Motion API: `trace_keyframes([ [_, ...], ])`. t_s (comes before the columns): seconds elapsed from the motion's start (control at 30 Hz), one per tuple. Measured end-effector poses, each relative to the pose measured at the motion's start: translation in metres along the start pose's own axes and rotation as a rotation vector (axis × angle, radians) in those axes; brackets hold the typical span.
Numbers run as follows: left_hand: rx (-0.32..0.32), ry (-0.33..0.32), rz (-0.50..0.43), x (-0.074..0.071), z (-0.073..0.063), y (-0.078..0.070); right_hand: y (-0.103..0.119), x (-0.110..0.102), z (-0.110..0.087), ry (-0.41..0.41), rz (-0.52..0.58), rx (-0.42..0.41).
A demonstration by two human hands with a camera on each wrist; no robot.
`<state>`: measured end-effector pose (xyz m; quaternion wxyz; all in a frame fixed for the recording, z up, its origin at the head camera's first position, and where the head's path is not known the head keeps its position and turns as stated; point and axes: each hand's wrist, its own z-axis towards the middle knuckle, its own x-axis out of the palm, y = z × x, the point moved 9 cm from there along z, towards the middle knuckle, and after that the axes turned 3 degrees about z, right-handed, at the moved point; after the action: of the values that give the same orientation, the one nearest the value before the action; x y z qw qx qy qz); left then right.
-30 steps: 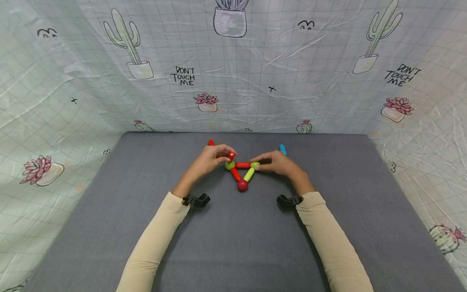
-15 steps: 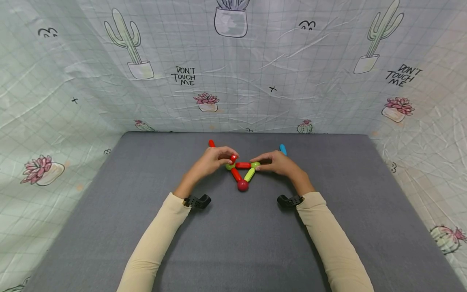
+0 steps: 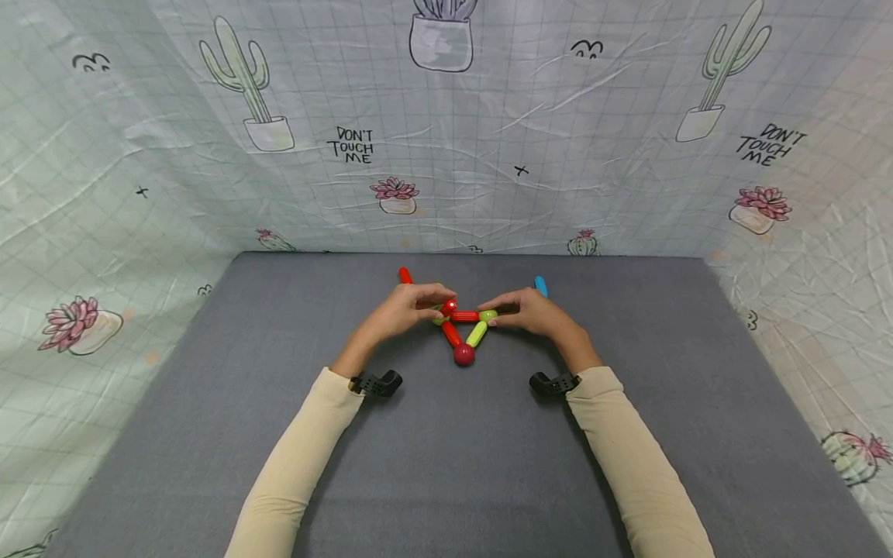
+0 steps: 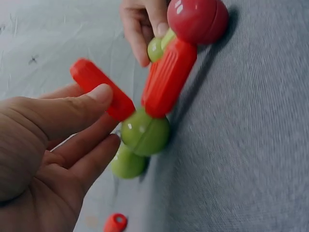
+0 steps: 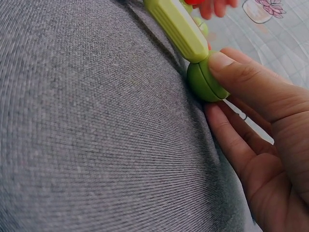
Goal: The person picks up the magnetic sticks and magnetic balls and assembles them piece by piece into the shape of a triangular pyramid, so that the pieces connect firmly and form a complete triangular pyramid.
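Observation:
My left hand [image 3: 412,307] pinches a short red rod [image 4: 99,89] between thumb and fingers; the rod leans, its lower end at a green ball [image 4: 145,133]. These are magnetic building-toy pieces by their look. My right hand [image 3: 536,311] pinches another green ball [image 5: 205,82] at the right corner of a flat triangle. A red rod [image 3: 465,316] joins the two green balls. A second red rod [image 4: 169,79] and a yellow-green rod [image 3: 477,334] run to a dark red ball [image 3: 463,355] at the near corner.
Behind the left hand lies a loose red rod [image 3: 405,274], and a blue rod [image 3: 540,285] lies behind the right. Another green ball [image 4: 128,163] shows beyond the left corner in the left wrist view. A printed cloth [image 3: 446,155] hangs around the grey table [image 3: 460,465].
The red rod in my left hand has tipped to the right and down from near upright, and the left hand has shifted slightly right and nearer. My right hand has stayed in place.

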<state>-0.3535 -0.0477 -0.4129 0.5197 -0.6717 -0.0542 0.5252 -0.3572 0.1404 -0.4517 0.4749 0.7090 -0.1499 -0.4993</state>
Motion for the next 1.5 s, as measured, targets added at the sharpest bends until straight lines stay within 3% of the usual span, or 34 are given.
trace_keyframes([
  [0.3, -0.109, -0.022, -0.066, 0.001, -0.004, 0.026, 0.0, -0.001, 0.001, -0.002, -0.006, 0.014],
  [0.4, -0.145, -0.033, -0.048, 0.001, -0.002, 0.038, 0.001, -0.001, 0.001, -0.003, -0.004, 0.013],
  [0.7, -0.188, -0.026, 0.026, 0.002, 0.008, 0.041, 0.002, -0.008, -0.009, -0.029, 0.093, 0.0],
  [0.83, -0.195, -0.013, 0.02, 0.005, 0.008, 0.041, 0.009, -0.031, -0.019, -0.182, 0.102, -0.067],
  [0.93, -0.208, -0.011, 0.002, 0.006, 0.005, 0.044, 0.012, -0.056, -0.027, -0.361, -0.018, -0.086],
  [1.03, -0.225, -0.014, -0.02, 0.005, 0.003, 0.046, 0.008, -0.073, -0.033, -0.47, -0.144, -0.042],
  [1.17, -0.225, -0.012, -0.026, 0.004, 0.003, 0.046, -0.002, -0.088, -0.04, -0.553, -0.226, 0.028],
  [1.33, -0.236, -0.002, -0.026, 0.002, 0.005, 0.046, -0.013, -0.1, -0.047, -0.647, -0.239, 0.1],
  [1.5, -0.274, 0.006, -0.042, 0.002, 0.002, 0.047, -0.023, -0.099, -0.05, -0.642, -0.197, 0.192],
])
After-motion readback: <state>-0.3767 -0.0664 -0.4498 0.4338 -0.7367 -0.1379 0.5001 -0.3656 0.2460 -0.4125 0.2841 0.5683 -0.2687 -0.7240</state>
